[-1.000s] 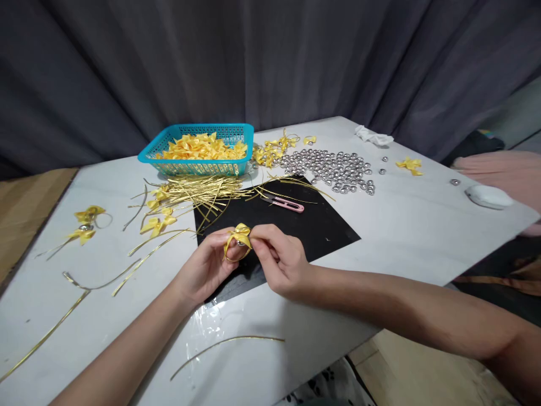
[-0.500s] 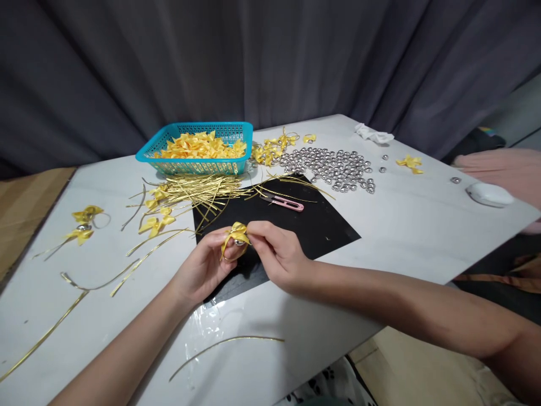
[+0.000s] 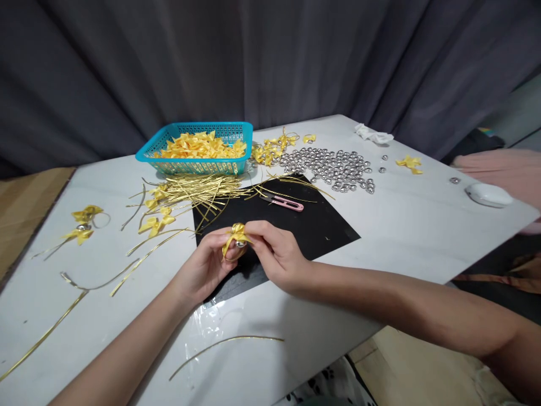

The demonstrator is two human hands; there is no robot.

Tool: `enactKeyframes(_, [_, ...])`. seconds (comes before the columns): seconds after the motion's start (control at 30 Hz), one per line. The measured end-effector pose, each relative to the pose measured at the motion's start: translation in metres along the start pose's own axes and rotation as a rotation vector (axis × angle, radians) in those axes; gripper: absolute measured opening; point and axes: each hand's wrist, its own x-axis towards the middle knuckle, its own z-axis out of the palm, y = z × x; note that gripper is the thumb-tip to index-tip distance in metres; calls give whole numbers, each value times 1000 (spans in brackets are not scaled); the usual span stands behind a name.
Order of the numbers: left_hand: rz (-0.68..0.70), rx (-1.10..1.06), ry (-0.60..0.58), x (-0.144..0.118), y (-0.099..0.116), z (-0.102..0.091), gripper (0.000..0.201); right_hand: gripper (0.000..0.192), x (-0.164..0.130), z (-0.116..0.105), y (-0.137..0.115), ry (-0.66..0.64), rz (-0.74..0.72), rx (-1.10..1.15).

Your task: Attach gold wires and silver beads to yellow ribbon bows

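Both hands meet over the black mat (image 3: 304, 225) at the desk's (image 3: 422, 225) near edge. The left hand (image 3: 203, 270) and right hand (image 3: 276, 254) are pinched together on a small yellow bow (image 3: 235, 232) with a silver bead under it. A loose pinch could drop the bead. The bow's wings run roughly left to right; its gold loop hangs toward the left palm.

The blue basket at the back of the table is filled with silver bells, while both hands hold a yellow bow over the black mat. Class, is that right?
Not quite. The head view shows the blue basket filled with yellow bows; the silver bells lie loose on the table to its right. Both the left hand and right hand do hold a yellow bow over the black mat.
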Motion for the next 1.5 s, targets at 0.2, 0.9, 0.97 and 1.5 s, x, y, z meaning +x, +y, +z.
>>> enactKeyframes(0.2, [10, -26, 22, 0, 1, 0, 13, 16, 5, -5, 0, -33, 1, 5])
enactKeyframes(0.9, [7, -59, 66, 0, 2, -1, 15, 19, 6, -12, -8, 1, -32, -99])
enactKeyframes(0.97, [9, -61, 61, 0, 2, -1, 12, 20, 7, -12, -9, -8, -59, -111])
enactKeyframes(1.5, [-88, 20, -87, -2, 2, -2, 19, 31, 9, -11, -11, -20, -310, -274])
